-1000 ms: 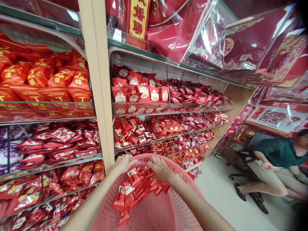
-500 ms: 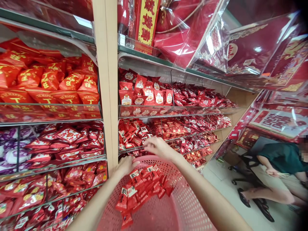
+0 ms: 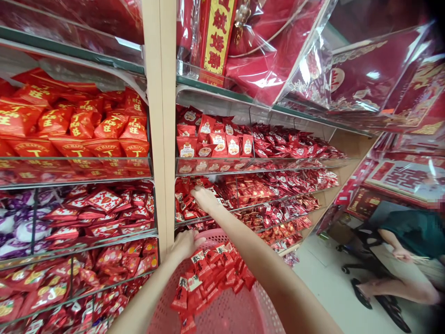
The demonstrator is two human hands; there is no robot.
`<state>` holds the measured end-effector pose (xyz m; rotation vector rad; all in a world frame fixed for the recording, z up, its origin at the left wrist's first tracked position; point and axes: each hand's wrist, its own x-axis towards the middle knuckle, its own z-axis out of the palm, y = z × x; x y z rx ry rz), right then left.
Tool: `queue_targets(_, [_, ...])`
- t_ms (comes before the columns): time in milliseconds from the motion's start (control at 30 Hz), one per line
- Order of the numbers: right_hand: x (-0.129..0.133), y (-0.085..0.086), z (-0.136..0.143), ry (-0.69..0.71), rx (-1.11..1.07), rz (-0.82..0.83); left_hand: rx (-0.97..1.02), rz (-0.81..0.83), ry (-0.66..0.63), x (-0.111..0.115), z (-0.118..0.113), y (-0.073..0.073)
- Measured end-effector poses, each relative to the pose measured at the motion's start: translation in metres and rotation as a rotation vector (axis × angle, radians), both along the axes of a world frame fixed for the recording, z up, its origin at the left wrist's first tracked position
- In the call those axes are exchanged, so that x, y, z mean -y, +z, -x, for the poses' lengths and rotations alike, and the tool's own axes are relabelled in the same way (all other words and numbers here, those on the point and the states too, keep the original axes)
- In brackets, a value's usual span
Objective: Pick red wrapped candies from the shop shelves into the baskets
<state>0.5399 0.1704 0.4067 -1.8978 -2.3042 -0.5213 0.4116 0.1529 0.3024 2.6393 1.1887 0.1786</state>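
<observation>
Two bare hands at a shop shelf: the left hand (image 3: 186,243) grips the rim of a pink basket (image 3: 239,306), and the right hand (image 3: 204,198) reaches over a shelf's front edge into a heap of red shelf packets (image 3: 186,204). Whether the right hand's fingers have closed on a packet cannot be told; the tips are lost among the wrappers. Red loose packets (image 3: 208,278) lie inside the basket, towards its shelf side.

Technique (a judgement): the left-hand hold is best kept firm, with the rim near the shelf edge, so that the basket does not tip. The right forearm should clear the front edge and the basket's contents, and the fingers should work gently from the top of the heap, lest wrappers tear or neighbours spill.

Count: one basket; one pale wooden post (image 3: 162,116); one box with yellow panel (image 3: 217,41); one seated person in a green top (image 3: 413,227). The basket holds at least a dozen packets, overlapping too closely for an exact figure. Shelf packets, and purple-and-white packets (image 3: 29,227) at far left, are too crowded to count.
</observation>
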Motion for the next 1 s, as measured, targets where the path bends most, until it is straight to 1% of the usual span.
queue_targets(133, [0.004, 0.004, 0.001, 0.022, 0.026, -0.01, 0.0, -0.015, -0.007, 0.0, -0.001, -0.002])
queue_targets(267, [0.019, 0.016, 0.0, 0.037, -0.021, -0.081, -0.022, -0.03, -0.014, 0.0, -0.001, 0.0])
queue_targets(367, [0.042, 0.025, -0.007, 0.081, -0.204, -0.179, -0.036, -0.019, -0.012, 0.0, -0.002, 0.0])
queue_targets(467, [0.076, 0.025, -0.015, 0.145, -0.54, -0.232, -0.041, -0.009, -0.008, 0.0, -0.003, 0.0])
queue_targets(533, [0.102, 0.018, -0.018, 0.161, -0.844, -0.172, -0.038, 0.004, 0.0, 0.0, -0.003, 0.001])
queue_targets(567, [0.115, 0.011, -0.019, 0.155, -1.008, -0.098, -0.028, 0.014, 0.007, 0.0, -0.002, 0.001])
queue_targets(633, [0.14, -0.005, -0.021, 0.105, -1.323, 0.112, 0.004, 0.046, 0.008, 0.002, -0.001, 0.003])
queue_targets(700, [0.16, -0.024, -0.024, 0.026, -1.556, 0.321, 0.035, 0.079, 0.005, 0.003, -0.001, 0.004])
queue_targets(767, [0.173, -0.043, -0.027, -0.061, -1.703, 0.459, 0.041, 0.096, 0.014, 0.004, 0.0, 0.005])
queue_targets(867, [0.182, -0.065, -0.033, -0.169, -1.845, 0.571, 0.029, 0.096, 0.056, 0.004, 0.0, 0.004])
queue_targets(1000, [0.182, -0.083, -0.038, -0.251, -1.938, 0.676, 0.043, 0.091, 0.06, 0.003, 0.0, 0.002])
